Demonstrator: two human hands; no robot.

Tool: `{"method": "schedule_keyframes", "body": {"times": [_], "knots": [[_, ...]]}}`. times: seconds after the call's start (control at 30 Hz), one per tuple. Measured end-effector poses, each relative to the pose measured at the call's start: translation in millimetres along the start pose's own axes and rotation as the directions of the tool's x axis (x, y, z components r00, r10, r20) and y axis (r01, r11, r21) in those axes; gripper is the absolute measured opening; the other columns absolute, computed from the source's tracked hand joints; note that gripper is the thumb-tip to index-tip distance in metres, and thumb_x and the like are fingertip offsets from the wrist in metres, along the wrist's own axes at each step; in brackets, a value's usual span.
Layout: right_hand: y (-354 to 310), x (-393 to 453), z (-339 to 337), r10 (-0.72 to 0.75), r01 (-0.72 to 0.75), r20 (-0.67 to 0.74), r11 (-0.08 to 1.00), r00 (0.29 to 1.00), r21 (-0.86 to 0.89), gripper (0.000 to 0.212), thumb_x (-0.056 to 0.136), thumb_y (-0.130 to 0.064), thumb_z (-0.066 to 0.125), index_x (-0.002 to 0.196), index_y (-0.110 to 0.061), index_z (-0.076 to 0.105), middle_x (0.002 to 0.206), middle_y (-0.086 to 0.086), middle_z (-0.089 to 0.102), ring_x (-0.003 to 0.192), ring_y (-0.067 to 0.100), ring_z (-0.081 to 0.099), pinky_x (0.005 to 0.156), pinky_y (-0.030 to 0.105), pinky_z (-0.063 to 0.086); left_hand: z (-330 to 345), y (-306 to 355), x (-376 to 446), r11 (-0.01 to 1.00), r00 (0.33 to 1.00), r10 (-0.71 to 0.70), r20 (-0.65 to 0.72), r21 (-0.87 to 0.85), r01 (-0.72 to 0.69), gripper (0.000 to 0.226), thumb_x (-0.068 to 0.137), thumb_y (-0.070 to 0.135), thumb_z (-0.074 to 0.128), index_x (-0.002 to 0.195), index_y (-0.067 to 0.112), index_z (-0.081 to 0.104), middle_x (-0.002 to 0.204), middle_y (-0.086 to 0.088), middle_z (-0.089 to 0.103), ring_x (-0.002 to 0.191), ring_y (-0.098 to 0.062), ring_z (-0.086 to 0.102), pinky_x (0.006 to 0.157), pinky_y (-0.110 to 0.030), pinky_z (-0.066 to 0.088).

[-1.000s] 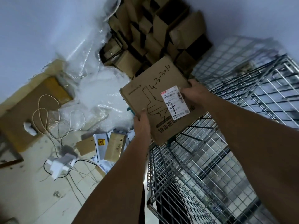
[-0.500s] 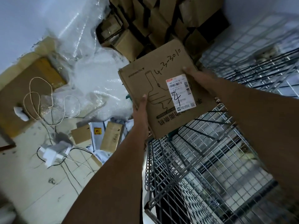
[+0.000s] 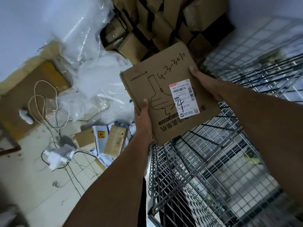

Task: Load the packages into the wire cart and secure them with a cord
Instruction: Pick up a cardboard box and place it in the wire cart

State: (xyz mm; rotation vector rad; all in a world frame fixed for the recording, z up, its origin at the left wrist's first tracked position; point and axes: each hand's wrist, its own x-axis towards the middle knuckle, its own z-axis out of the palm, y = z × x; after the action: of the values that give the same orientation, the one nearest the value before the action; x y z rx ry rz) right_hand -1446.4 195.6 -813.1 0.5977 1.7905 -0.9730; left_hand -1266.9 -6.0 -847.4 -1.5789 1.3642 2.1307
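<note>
I hold a flat brown cardboard package with a white shipping label and handwritten numbers, above the near left corner of the wire cart. My left hand grips its left edge, thumb on top. My right hand grips its right edge, thumb on the top face. The cart is a grey metal mesh cage at the lower right, open at the top. A pale cord lies in loops on the floor at the left.
More brown boxes are stacked against the far wall. Small packages and mailers lie on the floor by the cart. Clear plastic wrap, flat cardboard and a white power strip with cables cover the floor at left.
The package has swung a little to the right, over the cart's corner, still in both hands. The view has tilted downward slightly.
</note>
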Motion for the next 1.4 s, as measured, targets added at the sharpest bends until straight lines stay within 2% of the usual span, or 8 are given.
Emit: {"method": "schedule_keyframes", "body": {"times": [0.2,0.47,0.73,0.87,1.07,1.13,1.3,1.4], "knots": [[-12,-35,4,-0.062,0.061,0.020,0.997,0.998,0.055,0.102,0.056,-0.102,0.050,0.129,-0.032,0.069,0.118,0.002,0.077,0.111,0.030,0.071,0.109,0.056,0.045,-10,30,-12,0.994,0.998,0.060,0.001,0.087,-0.060,0.088,0.072,0.081,0.064,0.147,0.037,0.050,0.130,0.002,0.070,0.111,-0.021,0.070,0.099,-0.048,0.057],[-52,-118,-11,-0.193,0.194,-0.022,0.968,0.981,0.162,0.100,0.060,-0.101,0.048,0.132,-0.035,0.067,0.126,0.004,0.074,0.115,0.030,0.069,0.107,0.056,0.046,-1,115,-50,0.976,0.951,0.187,0.247,0.068,-0.209,0.081,0.086,0.076,0.053,0.155,0.036,0.037,0.143,-0.005,0.062,0.124,-0.031,0.065,0.102,-0.059,0.052],[-83,-247,-42,-0.346,0.380,-0.158,0.861,0.925,0.338,0.108,0.066,-0.102,0.040,0.141,-0.027,0.061,0.137,0.010,0.068,0.126,0.034,0.066,0.112,0.059,0.044,22,229,-142,0.984,0.829,0.118,0.547,0.047,-0.172,0.087,0.093,0.082,0.024,0.141,0.019,0.062,0.135,-0.016,0.067,0.128,-0.040,0.061,0.113,-0.063,0.041],[-85,-310,-71,-0.377,0.404,-0.147,0.817,0.914,0.412,0.091,0.081,-0.093,0.035,0.129,-0.025,0.071,0.120,0.012,0.076,0.110,0.036,0.074,0.105,0.059,0.050,43,263,-197,0.966,0.782,0.145,0.607,0.084,-0.244,0.091,0.094,0.082,0.015,0.136,0.020,0.066,0.130,-0.014,0.071,0.124,-0.038,0.064,0.113,-0.059,0.043],[-34,-404,-105,-0.429,0.516,-0.289,0.749,0.856,0.416,0.081,0.091,-0.086,0.025,0.127,-0.030,0.071,0.119,0.010,0.077,0.107,0.034,0.075,0.085,0.046,0.061,87,266,-275,0.926,0.694,0.094,0.714,0.194,-0.324,0.090,0.096,0.079,0.015,0.134,0.016,0.067,0.126,-0.017,0.072,0.119,-0.038,0.067,0.110,-0.060,0.045],[-4,-426,-110,-0.427,0.546,-0.346,0.716,0.835,0.435,0.078,0.094,-0.083,0.026,0.130,-0.029,0.069,0.120,0.010,0.077,0.107,0.034,0.075,0.090,0.048,0.060,102,254,-297,0.899,0.665,0.069,0.744,0.242,-0.365,0.087,0.095,0.079,0.019,0.130,0.018,0.069,0.123,-0.016,0.073,0.116,-0.037,0.070,0.107,-0.058,0.049],[92,-466,-121,-0.259,0.518,-0.488,0.674,0.833,0.526,0.080,0.092,-0.085,0.029,0.126,-0.027,0.071,0.115,0.009,0.078,0.098,0.031,0.078,0.082,0.042,0.061,139,205,-348,0.837,0.669,-0.049,0.742,0.396,-0.377,0.082,0.095,0.079,0.026,0.119,0.019,0.075,0.101,-0.019,0.077,0.098,-0.039,0.074,0.076,-0.041,0.060],[155,-476,-123,-0.146,0.487,-0.531,0.644,0.835,0.589,0.083,0.090,-0.086,0.028,0.125,-0.025,0.071,0.110,0.010,0.080,0.094,0.031,0.079,0.080,0.042,0.060,156,158,-367,0.793,0.648,-0.126,0.751,0.468,-0.389,0.086,0.092,0.083,0.027,0.130,0.017,0.068,0.111,-0.019,0.076,0.109,-0.044,0.069,0.099,-0.053,0.054]]}}
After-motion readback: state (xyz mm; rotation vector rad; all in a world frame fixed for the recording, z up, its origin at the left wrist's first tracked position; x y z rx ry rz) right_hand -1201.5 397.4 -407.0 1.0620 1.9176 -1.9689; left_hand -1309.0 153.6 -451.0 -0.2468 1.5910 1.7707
